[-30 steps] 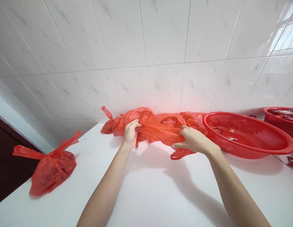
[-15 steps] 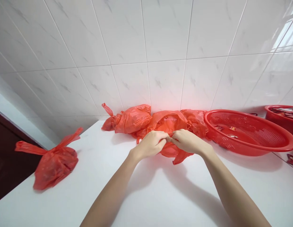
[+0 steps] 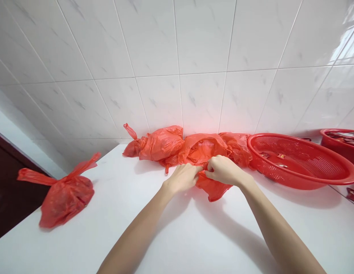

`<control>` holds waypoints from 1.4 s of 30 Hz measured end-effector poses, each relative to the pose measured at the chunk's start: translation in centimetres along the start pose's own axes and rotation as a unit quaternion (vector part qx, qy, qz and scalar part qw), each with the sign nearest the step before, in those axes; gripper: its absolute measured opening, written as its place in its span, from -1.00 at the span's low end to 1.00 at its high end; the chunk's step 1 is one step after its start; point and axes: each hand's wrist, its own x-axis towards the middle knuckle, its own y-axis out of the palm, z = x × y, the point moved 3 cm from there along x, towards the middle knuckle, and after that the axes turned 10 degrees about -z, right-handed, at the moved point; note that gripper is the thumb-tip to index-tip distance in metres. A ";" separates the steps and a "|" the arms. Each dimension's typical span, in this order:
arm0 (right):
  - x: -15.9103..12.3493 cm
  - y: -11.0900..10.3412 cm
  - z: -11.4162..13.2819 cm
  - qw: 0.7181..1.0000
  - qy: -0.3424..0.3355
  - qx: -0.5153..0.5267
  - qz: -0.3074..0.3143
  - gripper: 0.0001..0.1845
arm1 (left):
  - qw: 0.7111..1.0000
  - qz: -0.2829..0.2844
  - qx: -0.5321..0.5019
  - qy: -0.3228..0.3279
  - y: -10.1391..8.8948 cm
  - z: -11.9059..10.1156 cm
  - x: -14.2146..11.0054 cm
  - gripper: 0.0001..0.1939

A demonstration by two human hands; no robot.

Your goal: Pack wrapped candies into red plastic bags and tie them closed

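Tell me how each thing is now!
Thin red plastic bag in hands: bunched
Right hand: curled shut on it
Left hand: against it, grip unclear
Far left red plastic bag: bulging, neck gathered
Red plastic bags by wall: crumpled
Oval red perforated plastic basket: open, few packets inside
Red plastic tub, right: open, holding packets

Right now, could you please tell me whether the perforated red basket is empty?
The basket is nearly empty: only a few small packets show inside.
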 end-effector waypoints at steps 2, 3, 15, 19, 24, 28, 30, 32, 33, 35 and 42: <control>0.0 0.0 0.0 1.000 0.002 0.000 0.002 -0.52 | 0.997 -0.029 -0.049 0.043 0.1 -0.2 0.3 -0.67; 0.0 0.0 0.0 1.000 0.001 0.002 0.006 -0.52 | 0.995 -0.034 -0.076 0.061 0.3 -0.2 0.4 -0.67; -0.3 0.7 -0.6 0.986 0.056 -0.126 0.092 -0.73 | 0.987 0.128 0.060 -0.070 1.4 0.8 -0.7 -0.37; -0.2 1.7 -1.8 0.971 0.137 -0.154 0.120 -0.27 | 0.980 0.142 0.088 -0.105 1.0 0.7 -1.2 -0.34; -0.6 0.8 -1.5 0.978 0.119 -0.119 0.120 -0.20 | 0.978 0.156 0.098 -0.094 0.3 -0.3 -1.8 -0.48; -1.1 -0.6 0.0 0.995 0.007 -0.060 0.082 -0.17 | 0.988 0.119 0.070 -0.068 -0.6 -1.2 -2.2 -0.82; -1.2 -0.8 0.4 0.996 -0.022 -0.047 0.068 -0.26 | 0.993 0.105 0.043 -0.017 -0.6 -1.5 -2.1 -0.90; -1.3 -0.8 0.5 0.997 -0.034 -0.046 0.054 -0.32 | 0.995 0.095 0.011 0.031 0.0 -1.4 -1.6 -0.81; -1.4 -1.0 0.6 0.997 -0.038 -0.047 0.043 -0.34 | 0.995 0.090 0.000 0.042 0.5 -1.2 -1.3 -0.77; -1.7 -1.6 1.0 0.998 -0.049 -0.044 0.004 -0.43 | 0.996 0.082 -0.003 0.036 1.6 -0.4 -0.5 -0.73; -1.8 -0.4 3.3 0.997 -0.060 -0.017 0.041 -0.66 | 0.991 0.136 0.005 -0.012 4.5 0.3 0.2 -0.70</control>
